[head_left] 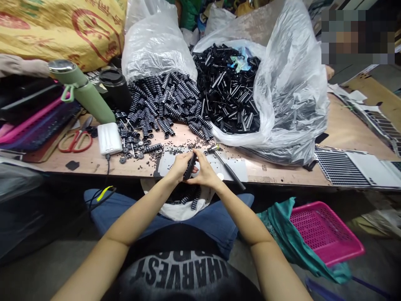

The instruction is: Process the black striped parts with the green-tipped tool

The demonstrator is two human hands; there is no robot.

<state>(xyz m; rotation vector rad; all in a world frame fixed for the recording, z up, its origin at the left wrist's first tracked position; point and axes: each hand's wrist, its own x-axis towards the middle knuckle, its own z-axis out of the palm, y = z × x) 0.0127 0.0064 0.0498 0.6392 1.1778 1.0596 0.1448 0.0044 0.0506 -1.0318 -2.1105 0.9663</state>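
Observation:
My left hand (180, 166) and my right hand (205, 171) meet over the table's front edge, both closed on a slim black cylindrical part (190, 165), held tilted. Its exact kind I cannot make out. Beneath lies a light grey plate (166, 161). A small hammer (230, 170) with a black handle rests on the plate, right of my right hand. Tiny dark rings (152, 156) are scattered around the plate. Behind my hands are a heap of black-and-white checked rollers (163, 100) and a plastic bag (291, 104) full of black tubular parts (232, 92).
On the left are red-handled scissors (75, 140), a white power bank (109, 139) with a cable, a green bottle (86, 94) and a black cup (115, 88). A white bag with checked rollers (196, 198) sits in my lap. A pink basket (326, 234) stands low at right.

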